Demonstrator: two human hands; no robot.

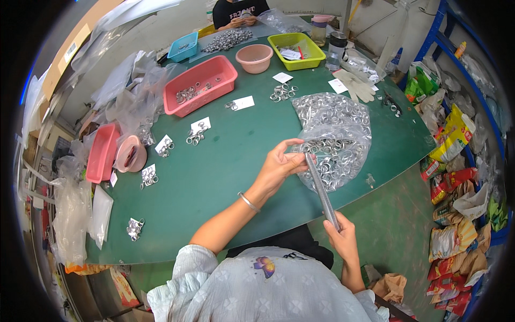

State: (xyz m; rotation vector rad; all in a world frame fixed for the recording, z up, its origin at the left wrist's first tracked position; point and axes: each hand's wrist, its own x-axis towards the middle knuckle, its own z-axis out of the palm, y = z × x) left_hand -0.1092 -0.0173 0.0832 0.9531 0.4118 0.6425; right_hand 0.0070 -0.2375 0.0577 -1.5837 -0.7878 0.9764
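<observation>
A grey tapered metal rod, a ring mandrel (323, 192), slants over the table's front edge. My right hand (344, 235) is closed round its lower, thicker end. At its upper end the thumb and fingers of my left hand (280, 165) are pinched together; what they hold there is too small to make out. Just beyond that tip lies a clear plastic bag (306, 131) full of silver metal rings (335, 167), its mouth spread toward me. Small piles of rings (281, 92) lie beside white paper slips (244, 102) across the green table (230, 161).
A pink tub (232, 75) with rings, a pink bowl (254, 49), a yellow-green basket (319, 56) and a blue basket (170, 55) stand toward the back. A person (222, 13) sits at the far side. Pale gloves (357, 86) lie right. Packed shelving (472, 70) lines the right.
</observation>
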